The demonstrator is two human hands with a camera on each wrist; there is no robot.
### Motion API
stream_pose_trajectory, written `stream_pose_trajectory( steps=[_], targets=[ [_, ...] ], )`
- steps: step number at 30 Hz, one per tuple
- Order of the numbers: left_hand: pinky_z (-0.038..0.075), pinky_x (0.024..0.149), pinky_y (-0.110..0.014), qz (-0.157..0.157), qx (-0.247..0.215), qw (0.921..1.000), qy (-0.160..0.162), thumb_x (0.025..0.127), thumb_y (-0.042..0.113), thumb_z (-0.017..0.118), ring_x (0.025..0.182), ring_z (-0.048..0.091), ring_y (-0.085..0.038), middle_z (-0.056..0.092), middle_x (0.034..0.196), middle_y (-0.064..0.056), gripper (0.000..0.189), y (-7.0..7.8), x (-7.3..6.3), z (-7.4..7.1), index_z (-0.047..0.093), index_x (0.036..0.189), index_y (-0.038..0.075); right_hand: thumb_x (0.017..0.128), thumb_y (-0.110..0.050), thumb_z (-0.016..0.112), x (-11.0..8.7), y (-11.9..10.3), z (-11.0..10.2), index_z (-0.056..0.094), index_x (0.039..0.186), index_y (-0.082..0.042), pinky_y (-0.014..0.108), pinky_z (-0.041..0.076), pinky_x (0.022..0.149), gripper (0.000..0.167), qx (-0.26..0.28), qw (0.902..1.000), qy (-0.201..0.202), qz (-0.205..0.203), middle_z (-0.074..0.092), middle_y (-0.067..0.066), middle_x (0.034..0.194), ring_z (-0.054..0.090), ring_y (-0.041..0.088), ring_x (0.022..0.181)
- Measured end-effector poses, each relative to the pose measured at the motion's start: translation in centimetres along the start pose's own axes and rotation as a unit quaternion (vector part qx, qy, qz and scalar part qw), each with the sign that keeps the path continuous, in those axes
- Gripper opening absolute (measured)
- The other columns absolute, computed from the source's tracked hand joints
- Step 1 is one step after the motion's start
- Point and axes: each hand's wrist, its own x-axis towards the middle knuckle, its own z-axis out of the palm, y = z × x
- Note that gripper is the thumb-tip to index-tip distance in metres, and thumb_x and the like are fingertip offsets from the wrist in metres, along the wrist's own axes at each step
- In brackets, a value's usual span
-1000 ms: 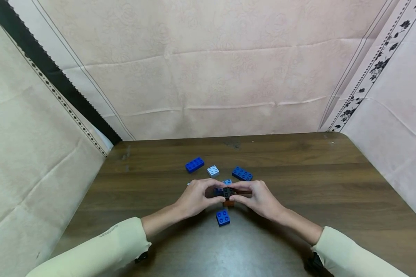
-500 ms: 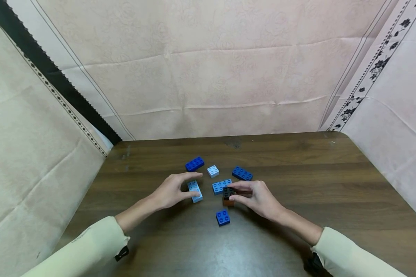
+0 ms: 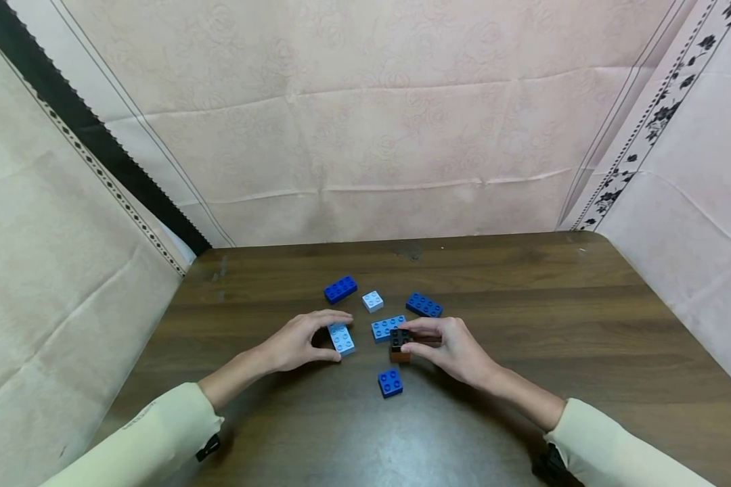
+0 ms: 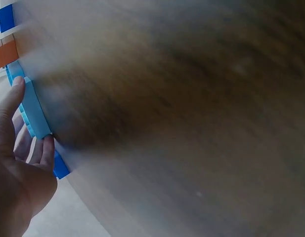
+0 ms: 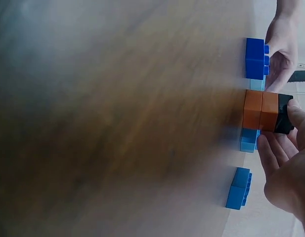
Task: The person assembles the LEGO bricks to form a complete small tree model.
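Observation:
My left hand (image 3: 295,341) is at a long light blue toy brick (image 3: 342,340) on the table, thumb at one end and fingers at the other. In the left wrist view the thumb and a fingertip touch the ends of that light blue brick (image 4: 36,111). My right hand (image 3: 453,348) pinches a black brick (image 3: 399,337), which sits on top of a stack of two orange-brown bricks (image 5: 261,109) standing upright on the table. The thumb lies against the black brick's side in the right wrist view; the fingers are partly hidden behind the stack.
A mid-blue long brick (image 3: 385,329) lies just behind the stack. In front is a square blue brick (image 3: 390,382). Farther back are a small pale blue brick (image 3: 373,302) and two dark blue bricks, one left (image 3: 340,289) and one right (image 3: 424,304). Cloth hangs beyond the wooden table (image 3: 524,284).
My left hand has left the black brick, moved left to the light blue brick and drawn its thumb and fingers in on it. The right hand stays at the stack.

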Motion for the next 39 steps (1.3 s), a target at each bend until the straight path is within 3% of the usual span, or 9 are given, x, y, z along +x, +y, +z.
stream_pose_trajectory(
  steps=[8,17,24,30,39],
  targets=[
    [0.049,0.108,-0.054,-0.004,-0.002,0.9999,0.013,0.089,0.032,0.089,0.13,0.059,-0.024,0.063,0.138,0.002,0.05,-0.1,-0.3,0.1,0.073,0.135,0.019,0.095,-0.013,0.081,-0.1,-0.2,0.0,0.075,0.128,-0.005,0.029,0.06,0.091,0.034,0.007,1.0,0.001,0.007,0.076,0.008,0.123,0.074,0.019,0.112],
    [0.052,0.087,-0.035,-0.015,-0.004,0.9997,0.017,0.092,0.031,0.086,0.101,0.059,-0.015,0.068,0.127,0.008,0.039,-0.5,-0.5,0.0,0.075,0.129,0.026,0.095,-0.012,0.082,-0.1,-0.2,0.1,0.076,0.128,-0.006,0.03,0.06,0.091,0.034,0.004,1.0,0.004,0.007,0.076,0.008,0.124,0.075,0.019,0.112],
    [0.052,0.088,-0.037,-0.024,-0.022,0.9986,0.041,0.092,0.041,0.085,0.1,0.059,-0.015,0.069,0.122,0.01,0.035,0.0,-0.3,-0.1,0.074,0.122,0.027,0.095,-0.013,0.082,-0.1,-0.3,0.1,0.076,0.128,-0.006,0.031,0.061,0.092,0.034,0.004,0.9999,0.002,0.009,0.076,0.007,0.124,0.074,0.019,0.112],
    [0.057,0.089,-0.042,-0.014,-0.037,0.9963,0.076,0.091,0.036,0.087,0.101,0.061,-0.015,0.071,0.121,0.008,0.035,1.2,0.3,-0.4,0.074,0.122,0.025,0.095,-0.012,0.082,-0.1,-0.4,0.0,0.075,0.128,-0.005,0.031,0.06,0.092,0.034,0.002,1.0,0.0,0.005,0.076,0.008,0.124,0.074,0.019,0.112],
    [0.06,0.085,-0.047,0.015,-0.068,0.9924,0.102,0.089,0.03,0.089,0.098,0.061,-0.017,0.073,0.117,0.007,0.036,3.2,1.4,0.1,0.076,0.122,0.02,0.095,-0.014,0.082,0.1,-0.3,0.0,0.076,0.128,-0.005,0.03,0.06,0.091,0.034,0.004,1.0,-0.002,0.008,0.077,0.008,0.123,0.074,0.019,0.112]
  ],
)
